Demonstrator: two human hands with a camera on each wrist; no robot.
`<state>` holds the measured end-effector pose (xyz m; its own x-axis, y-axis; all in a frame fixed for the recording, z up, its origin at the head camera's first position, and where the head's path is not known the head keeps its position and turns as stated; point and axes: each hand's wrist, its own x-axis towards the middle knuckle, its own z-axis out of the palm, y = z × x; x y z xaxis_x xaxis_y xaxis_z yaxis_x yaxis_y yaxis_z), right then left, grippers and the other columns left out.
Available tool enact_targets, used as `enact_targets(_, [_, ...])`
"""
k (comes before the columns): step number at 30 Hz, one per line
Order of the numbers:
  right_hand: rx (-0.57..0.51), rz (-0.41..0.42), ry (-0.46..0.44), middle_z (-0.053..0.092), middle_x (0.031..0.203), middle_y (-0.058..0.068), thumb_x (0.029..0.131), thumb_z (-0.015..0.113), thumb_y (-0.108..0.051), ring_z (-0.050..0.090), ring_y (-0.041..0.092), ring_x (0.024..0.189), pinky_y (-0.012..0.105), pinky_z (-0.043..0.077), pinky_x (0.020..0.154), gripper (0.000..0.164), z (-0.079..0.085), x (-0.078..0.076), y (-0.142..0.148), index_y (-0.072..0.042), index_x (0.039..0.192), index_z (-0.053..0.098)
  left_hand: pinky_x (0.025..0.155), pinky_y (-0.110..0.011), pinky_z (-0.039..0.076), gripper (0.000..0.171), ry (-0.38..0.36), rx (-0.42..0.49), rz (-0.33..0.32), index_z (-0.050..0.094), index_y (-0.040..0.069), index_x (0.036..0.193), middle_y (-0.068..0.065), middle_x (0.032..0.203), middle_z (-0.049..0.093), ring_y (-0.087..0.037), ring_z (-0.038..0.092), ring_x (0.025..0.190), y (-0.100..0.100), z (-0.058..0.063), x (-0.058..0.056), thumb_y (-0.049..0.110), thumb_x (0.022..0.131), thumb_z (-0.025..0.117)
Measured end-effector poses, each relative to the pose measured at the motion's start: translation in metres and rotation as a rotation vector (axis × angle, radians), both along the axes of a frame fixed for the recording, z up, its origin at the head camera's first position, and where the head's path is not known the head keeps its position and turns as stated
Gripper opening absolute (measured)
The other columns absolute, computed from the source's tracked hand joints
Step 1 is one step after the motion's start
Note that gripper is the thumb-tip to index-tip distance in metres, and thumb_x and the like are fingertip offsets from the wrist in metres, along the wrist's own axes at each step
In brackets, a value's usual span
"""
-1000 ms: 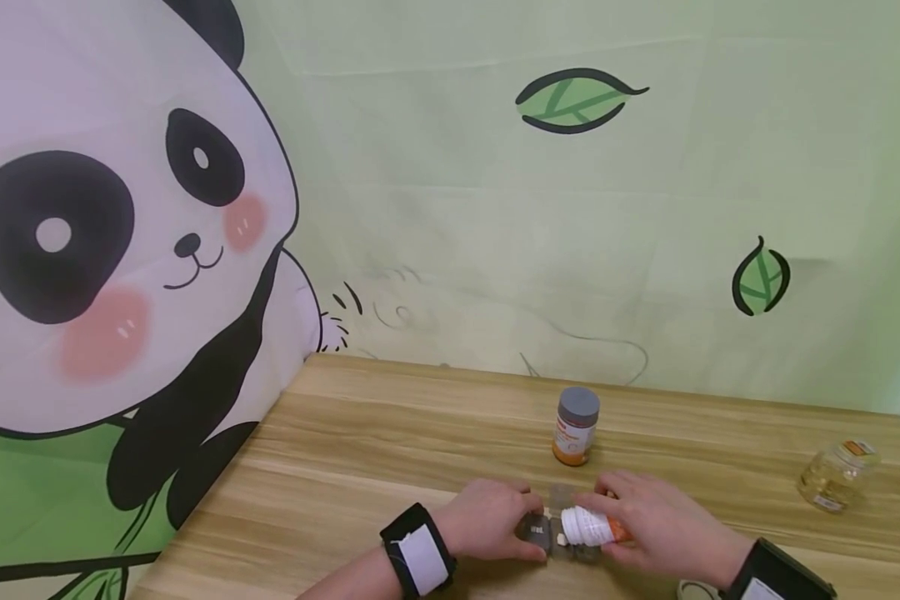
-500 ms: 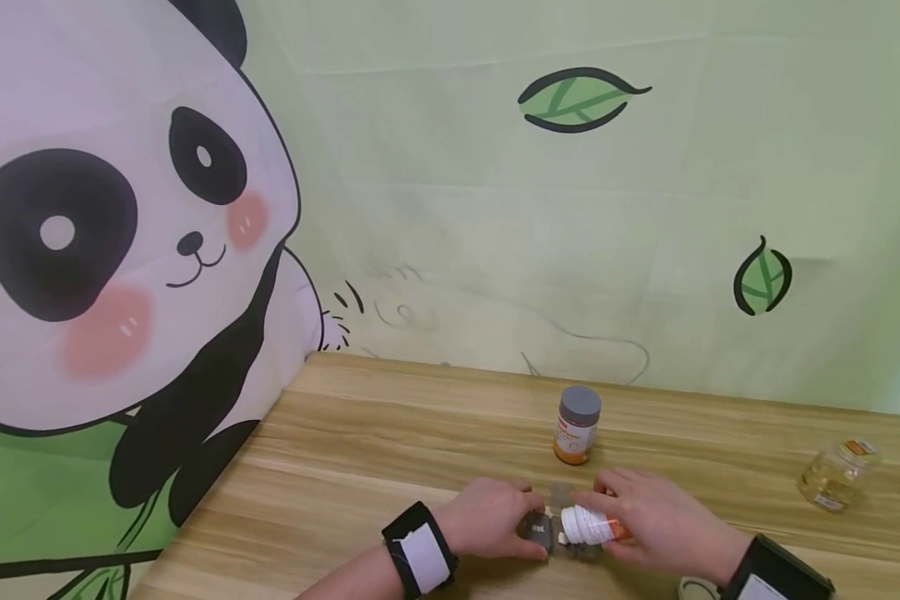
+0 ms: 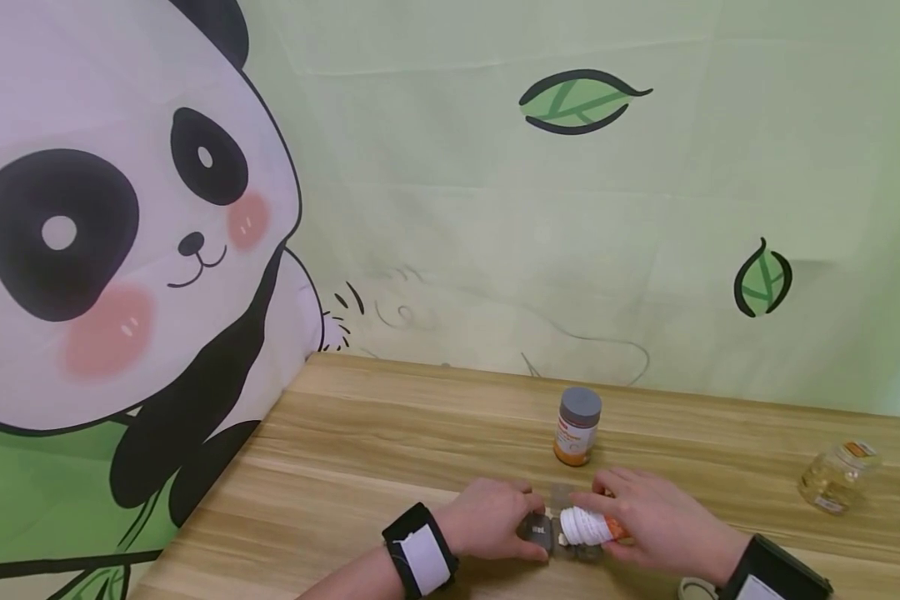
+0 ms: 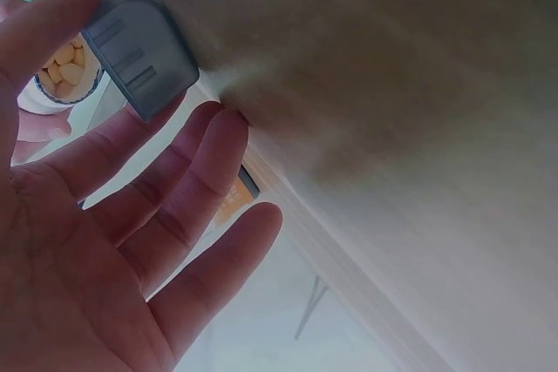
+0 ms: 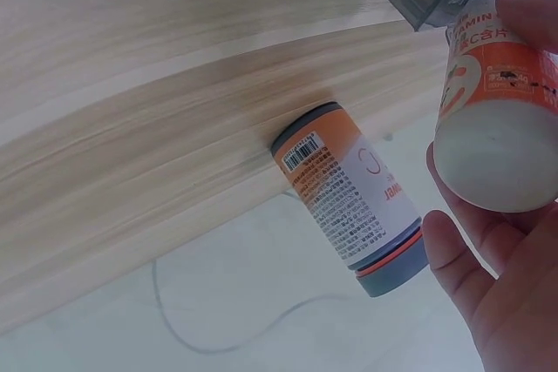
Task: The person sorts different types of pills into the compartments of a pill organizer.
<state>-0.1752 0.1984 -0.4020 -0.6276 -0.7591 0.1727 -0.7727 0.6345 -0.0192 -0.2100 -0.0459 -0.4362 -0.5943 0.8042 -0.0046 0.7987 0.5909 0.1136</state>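
At the table's front, my left hand (image 3: 491,518) pinches the end of a grey pill box (image 3: 536,530) between thumb and fingers. The left wrist view shows its ridged end (image 4: 144,45) at my fingertips. My right hand (image 3: 652,517) grips a white and orange vitamin C bottle (image 3: 587,527), tipped sideways with its uncapped mouth towards the pill box. Pale tablets (image 4: 65,70) fill the bottle's mouth. A compartment lid (image 3: 562,495) stands raised on the box's far side. Some pale tablets lie under the bottle's mouth; the bottle hides part of the box.
Behind the hands stands an orange and white bottle with a grey cap (image 3: 576,427). A clear jar (image 3: 838,479) rests at the right. By the right wrist, a pale round thing (image 3: 696,590) is cut off by the frame. A panda-printed cloth (image 3: 450,167) hangs behind the wooden table (image 3: 390,433).
The bottle in my right hand has shifted very slightly over the pill box. My left hand keeps its hold in the same place.
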Motion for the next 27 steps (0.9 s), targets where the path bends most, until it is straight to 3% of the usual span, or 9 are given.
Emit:
enact_targets(9, [0.015,-0.042,-0.036,0.050,0.094,-0.010,0.077,0.079,-0.033,0.046,0.007,0.081,0.032,0.044,0.068,0.052,0.000,0.000,0.000,-0.021,0.125,0.064,0.050,-0.016,0.033,0.045,0.012,0.002,-0.001,0.068,0.019,0.109,0.012,0.083,0.053,0.001,0.042,0.062,0.000,-0.001,-0.001,0.055,0.083,0.070])
enact_targets(14, [-0.020,-0.063,0.023,0.056,0.098,-0.006,0.074,0.080,-0.034,0.053,0.010,0.084,0.039,0.048,0.073,0.053,-0.009,0.004,0.004,-0.015,0.121,0.065,0.050,-0.016,0.032,0.045,0.028,0.003,-0.003,0.068,0.019,0.108,0.013,0.082,0.051,0.002,0.042,0.060,-0.001,-0.001,0.000,0.056,0.082,0.070])
enact_targets(19, [-0.107,-0.069,0.097,0.061,0.099,-0.006,0.071,0.082,-0.033,0.058,0.013,0.088,0.041,0.049,0.077,0.051,-0.020,0.006,0.008,-0.012,0.115,0.066,0.050,-0.015,0.032,0.045,0.032,0.005,0.002,0.068,0.019,0.108,0.013,0.082,0.052,0.002,0.042,0.061,-0.002,-0.001,0.001,0.055,0.082,0.070])
enact_targets(27, [-0.319,-0.120,0.053,0.064,0.109,-0.003,0.071,0.086,-0.028,0.060,0.015,0.095,0.038,0.050,0.076,0.054,-0.030,0.014,0.023,-0.015,0.118,0.063,0.051,-0.015,0.034,0.047,0.055,0.004,-0.006,0.068,0.019,0.109,0.012,0.087,0.056,0.003,0.043,0.063,-0.001,-0.002,0.001,0.057,0.082,0.069])
